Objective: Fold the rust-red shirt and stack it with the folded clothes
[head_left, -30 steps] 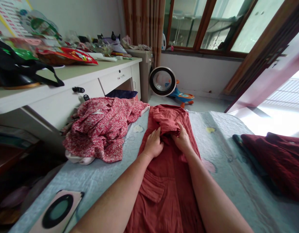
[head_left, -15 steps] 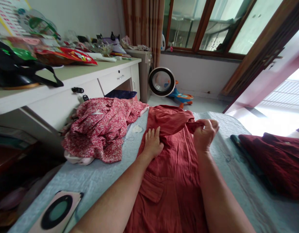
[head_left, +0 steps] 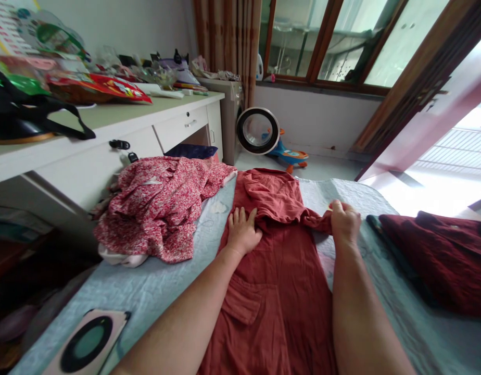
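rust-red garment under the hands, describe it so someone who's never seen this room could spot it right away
On the pale blue bedspread, find the long rust-red garment laid flat down the middle, a patch pocket on its front. The left hand presses on it; the right hand grips its sleeve. Unlike the crumpled floral garment on its left and the darker maroon cloth on its right, it is plain.

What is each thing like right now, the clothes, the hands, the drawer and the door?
Rust shirt: lying flat on the bed, one sleeve pulled out to the side.
Left hand: flat, pressing on the shirt.
Right hand: closed on the sleeve.
Flowery dress: crumpled in a heap.
Dark red garment: lying loose at the bed's edge.
Drawer: shut.
Door: open.
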`<control>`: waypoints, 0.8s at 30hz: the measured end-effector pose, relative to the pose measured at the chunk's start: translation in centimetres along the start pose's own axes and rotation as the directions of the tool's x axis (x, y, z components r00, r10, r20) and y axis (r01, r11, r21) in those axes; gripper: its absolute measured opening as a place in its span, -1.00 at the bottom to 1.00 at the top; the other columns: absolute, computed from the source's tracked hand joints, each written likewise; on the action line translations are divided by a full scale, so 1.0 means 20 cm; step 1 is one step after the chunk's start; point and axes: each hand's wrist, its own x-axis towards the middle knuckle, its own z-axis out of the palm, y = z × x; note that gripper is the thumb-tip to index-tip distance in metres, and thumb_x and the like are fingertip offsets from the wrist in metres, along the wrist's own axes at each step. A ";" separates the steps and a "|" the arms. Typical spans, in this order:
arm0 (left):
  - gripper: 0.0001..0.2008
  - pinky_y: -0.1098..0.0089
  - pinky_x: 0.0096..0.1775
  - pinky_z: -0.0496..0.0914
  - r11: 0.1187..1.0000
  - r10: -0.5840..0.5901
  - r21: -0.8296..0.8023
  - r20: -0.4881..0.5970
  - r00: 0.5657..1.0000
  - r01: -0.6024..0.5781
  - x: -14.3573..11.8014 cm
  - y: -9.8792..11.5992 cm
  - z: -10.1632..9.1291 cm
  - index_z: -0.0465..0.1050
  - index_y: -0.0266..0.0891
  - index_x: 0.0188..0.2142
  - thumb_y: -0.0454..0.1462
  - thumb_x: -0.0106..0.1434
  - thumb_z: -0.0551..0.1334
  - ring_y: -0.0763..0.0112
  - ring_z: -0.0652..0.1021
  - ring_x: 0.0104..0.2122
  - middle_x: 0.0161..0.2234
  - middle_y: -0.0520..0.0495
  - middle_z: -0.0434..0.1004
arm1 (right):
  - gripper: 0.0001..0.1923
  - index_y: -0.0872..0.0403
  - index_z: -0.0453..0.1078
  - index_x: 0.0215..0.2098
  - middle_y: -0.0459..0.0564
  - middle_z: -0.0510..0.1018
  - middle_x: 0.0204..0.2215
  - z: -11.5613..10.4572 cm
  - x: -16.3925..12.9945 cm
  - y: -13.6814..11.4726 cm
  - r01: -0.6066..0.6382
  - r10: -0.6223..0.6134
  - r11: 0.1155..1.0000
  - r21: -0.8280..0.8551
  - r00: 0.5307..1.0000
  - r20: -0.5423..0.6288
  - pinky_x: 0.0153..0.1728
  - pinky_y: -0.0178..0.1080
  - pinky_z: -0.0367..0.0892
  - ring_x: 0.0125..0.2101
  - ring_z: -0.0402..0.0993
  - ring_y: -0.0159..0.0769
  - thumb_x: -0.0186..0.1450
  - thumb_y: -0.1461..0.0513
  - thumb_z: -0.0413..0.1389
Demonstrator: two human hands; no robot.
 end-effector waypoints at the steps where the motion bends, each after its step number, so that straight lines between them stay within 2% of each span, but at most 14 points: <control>1: -0.31 -0.07 0.26 -0.05 1.000 0.001 0.006 -0.006 1.000 -0.001 0.00 0.00 0.00 0.13 -0.20 0.30 -0.15 0.19 0.16 -0.17 0.09 0.30 0.29 -0.29 0.15 | -0.57 0.13 0.53 -0.24 0.17 0.59 -0.34 0.01 0.00 0.01 0.012 -0.011 0.995 -0.102 1.000 0.010 -0.19 -0.08 0.32 -0.26 0.48 -0.04 0.18 0.04 -0.03; 3: -0.31 -0.06 0.26 -0.05 1.000 0.005 0.016 -0.011 1.000 -0.004 0.00 0.00 0.00 0.13 -0.20 0.30 -0.15 0.19 0.17 -0.16 0.10 0.30 0.29 -0.29 0.16 | -0.54 0.12 0.52 -0.17 0.22 0.57 -0.23 0.03 0.00 0.04 0.050 -0.025 0.959 -0.278 0.995 0.094 -0.16 -0.06 0.31 -0.18 0.46 0.01 0.12 -0.01 0.06; 5: -0.32 -0.06 0.26 -0.04 1.000 0.002 0.031 -0.012 1.000 -0.001 0.00 0.00 0.00 0.12 -0.21 0.30 -0.15 0.19 0.16 -0.15 0.10 0.30 0.29 -0.30 0.15 | -0.49 0.10 0.49 -0.14 0.19 0.56 -0.23 0.06 0.00 0.06 0.090 0.001 0.927 -0.363 0.970 0.243 -0.22 -0.11 0.32 -0.20 0.46 -0.01 0.07 -0.04 0.12; 8: -0.32 -0.01 0.27 -0.04 0.998 -0.011 0.065 -0.015 1.000 0.012 0.00 0.01 0.00 0.12 -0.22 0.30 -0.14 0.20 0.16 -0.11 0.09 0.30 0.29 -0.31 0.14 | -0.60 0.11 0.47 -0.23 0.07 0.56 -0.38 0.10 -0.01 0.08 0.158 0.027 0.918 -0.365 0.890 0.454 -0.38 -0.26 0.27 -0.34 0.47 -0.16 0.05 0.04 0.15; 10: -0.31 0.01 0.27 -0.04 0.997 -0.016 0.079 -0.010 1.000 0.017 0.00 0.01 0.00 0.11 -0.21 0.30 -0.13 0.20 0.17 -0.09 0.08 0.31 0.30 -0.30 0.13 | -0.74 0.10 0.47 -0.31 0.01 0.52 -0.45 0.09 -0.01 0.07 0.176 0.014 0.924 -0.338 0.870 0.493 -0.44 -0.29 0.22 -0.42 0.43 -0.23 0.05 0.15 0.12; 12: -0.30 0.01 0.27 -0.04 0.996 -0.020 0.082 0.002 1.000 0.019 0.00 0.01 -0.01 0.09 -0.20 0.31 -0.14 0.20 0.17 -0.07 0.06 0.32 0.30 -0.29 0.11 | -0.76 0.07 0.48 -0.32 -0.02 0.50 -0.45 0.04 -0.01 0.03 0.162 -0.037 0.940 -0.299 0.924 0.382 -0.42 -0.28 0.22 -0.43 0.40 -0.24 0.04 0.23 0.08; 14: -0.29 0.01 0.27 -0.04 0.997 -0.022 0.079 0.015 1.000 0.021 0.00 0.01 -0.01 0.07 -0.20 0.32 -0.15 0.20 0.17 -0.04 0.04 0.33 0.32 -0.28 0.08 | -0.73 0.05 0.48 -0.28 0.02 0.49 -0.37 -0.03 0.00 -0.02 0.136 -0.115 0.957 -0.257 0.989 0.096 -0.31 -0.21 0.26 -0.34 0.40 -0.19 0.08 0.24 0.04; 16: -0.27 0.01 0.28 -0.04 0.997 -0.021 0.071 0.020 1.000 0.019 0.01 0.01 -0.01 0.02 -0.22 0.33 -0.17 0.20 0.17 -0.02 0.02 0.34 0.34 -0.28 0.02 | -0.72 0.04 0.48 -0.23 0.08 0.47 -0.26 -0.09 0.00 -0.06 0.099 -0.142 0.971 -0.218 0.971 -0.192 -0.17 -0.08 0.25 -0.20 0.36 -0.09 0.13 0.21 0.01; 17: -0.26 0.01 0.28 -0.04 0.998 -0.019 0.066 0.017 1.000 0.018 0.01 0.01 -0.01 0.00 -0.23 0.34 -0.17 0.19 0.17 -0.03 0.01 0.34 0.35 -0.29 -0.01 | -0.72 0.03 0.47 -0.23 0.09 0.46 -0.24 -0.12 0.00 -0.07 0.076 -0.128 0.978 -0.193 0.953 -0.273 -0.11 -0.02 0.23 -0.15 0.33 -0.05 0.14 0.20 0.01; 19: -0.23 0.00 0.27 -0.05 0.998 -0.017 0.059 0.004 1.000 0.017 0.01 0.00 0.00 -0.04 -0.25 0.35 -0.19 0.19 0.17 -0.05 0.01 0.34 0.36 -0.31 -0.05 | -0.71 0.02 0.46 -0.20 0.10 0.43 -0.18 -0.14 0.00 -0.07 0.020 -0.082 0.984 -0.175 0.933 -0.350 -0.04 0.10 0.17 -0.07 0.27 0.02 0.13 0.17 0.04; 22: -0.28 -0.01 0.28 -0.06 0.998 0.014 0.066 0.008 1.000 -0.014 0.00 0.00 0.01 0.00 -0.25 0.33 -0.20 0.20 0.15 -0.03 0.06 0.32 0.34 -0.31 0.02 | -0.64 0.02 0.44 -0.16 0.15 0.36 -0.07 -0.12 0.01 -0.02 -0.032 -0.043 0.973 -0.228 0.948 -0.316 0.01 0.22 0.07 0.00 0.19 0.12 0.05 0.19 0.11; 24: -0.33 0.00 0.28 -0.06 0.996 0.043 0.076 0.022 0.999 -0.044 0.00 0.00 0.01 0.06 -0.23 0.31 -0.20 0.22 0.13 0.01 0.11 0.31 0.31 -0.29 0.10 | -0.61 0.04 0.43 -0.15 0.18 0.33 -0.02 -0.10 0.01 -0.01 -0.020 -0.059 0.967 -0.252 0.952 -0.301 0.02 0.23 0.05 0.02 0.17 0.14 0.02 0.21 0.13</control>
